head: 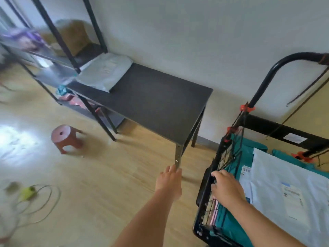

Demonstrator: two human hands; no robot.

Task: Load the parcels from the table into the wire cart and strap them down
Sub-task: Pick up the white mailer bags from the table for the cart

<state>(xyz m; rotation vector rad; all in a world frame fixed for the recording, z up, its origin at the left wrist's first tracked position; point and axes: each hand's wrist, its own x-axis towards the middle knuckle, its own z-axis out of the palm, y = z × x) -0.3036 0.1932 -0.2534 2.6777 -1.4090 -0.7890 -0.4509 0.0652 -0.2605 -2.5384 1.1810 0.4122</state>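
Remaining on the table (160, 104): one grey parcel (105, 73), lying at the far left end, well beyond and up-left of both hands, long axis running away toward the wall. Left hand (170, 180): nearer the parcel, arm stretched forward and low, fingers straight and held together, empty, tips just beside the table leg. Right hand (225, 186): fingers curled over the wire cart (204, 198) side rim, gripping it. Cart contents: white and teal parcels, unstrapped; loading judged nearly complete.

matt dark table (156, 104), glossy plastic parcel (105, 72), wire-mesh metal cart (229, 154)
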